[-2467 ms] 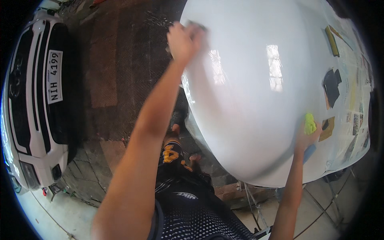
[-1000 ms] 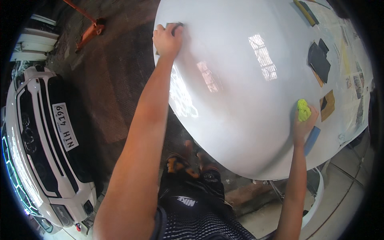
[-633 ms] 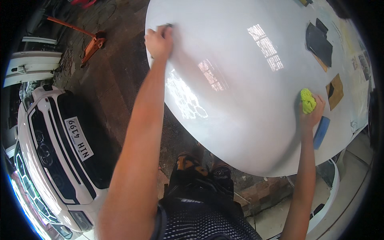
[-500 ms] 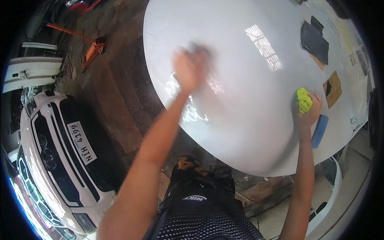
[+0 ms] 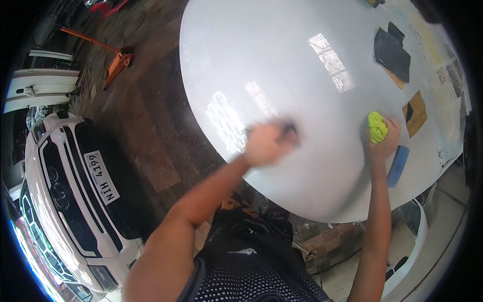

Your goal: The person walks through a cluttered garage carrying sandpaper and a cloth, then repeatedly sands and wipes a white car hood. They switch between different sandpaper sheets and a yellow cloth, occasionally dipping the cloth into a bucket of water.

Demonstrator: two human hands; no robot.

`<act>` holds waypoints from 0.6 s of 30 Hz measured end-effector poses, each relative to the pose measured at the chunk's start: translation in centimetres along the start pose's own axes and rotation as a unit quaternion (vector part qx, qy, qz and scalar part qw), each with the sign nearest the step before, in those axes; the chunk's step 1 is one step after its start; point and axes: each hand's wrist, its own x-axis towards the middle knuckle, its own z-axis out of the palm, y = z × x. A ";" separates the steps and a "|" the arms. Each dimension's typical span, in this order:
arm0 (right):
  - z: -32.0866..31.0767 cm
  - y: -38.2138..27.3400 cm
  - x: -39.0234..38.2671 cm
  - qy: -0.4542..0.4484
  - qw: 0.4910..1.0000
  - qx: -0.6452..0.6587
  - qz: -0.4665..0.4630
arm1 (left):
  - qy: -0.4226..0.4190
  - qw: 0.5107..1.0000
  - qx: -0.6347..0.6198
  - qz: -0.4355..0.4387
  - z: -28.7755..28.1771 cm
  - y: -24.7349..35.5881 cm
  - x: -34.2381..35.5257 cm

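A smooth, glossy light-grey car panel (image 5: 241, 55) curves out in front of me. My left hand (image 5: 266, 143), smeared by motion, is at its near left part, pressing a dark flat pad (image 5: 288, 132) against the surface; the blur hides the pad's exact kind. Towards the right side, my right hand (image 5: 386, 141) grips a crumpled yellow-green cloth (image 5: 377, 127) and rests on the panel. Just beside that wrist lies a blue sanding block (image 5: 398, 166).
Dark sandpaper sheets (image 5: 392, 53) and a brown folded sandpaper piece (image 5: 414, 115) lie on the panel's right side, near plastic masking film (image 5: 450, 100). A white car front (image 5: 75, 201) stands at left on the floor. Farther off is an orange floor jack (image 5: 118, 63).
My left hand has swept nearer and to the right across the panel with the dark pad. The right hand with the cloth has stayed nearly in place.
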 end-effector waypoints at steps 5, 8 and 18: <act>1.5 -1.8 1.7 0.012 0.999 0.022 -0.024 | 0.414 0.886 0.151 -0.144 -14.4 -15.3 9.8; 0.7 -1.0 0.7 0.001 1.000 0.020 0.005 | 0.280 0.951 0.120 -0.042 -2.9 -8.5 3.3; 1.6 -0.9 1.9 0.014 0.999 0.017 -0.031 | 0.398 0.883 0.075 -0.239 -12.9 -15.9 2.3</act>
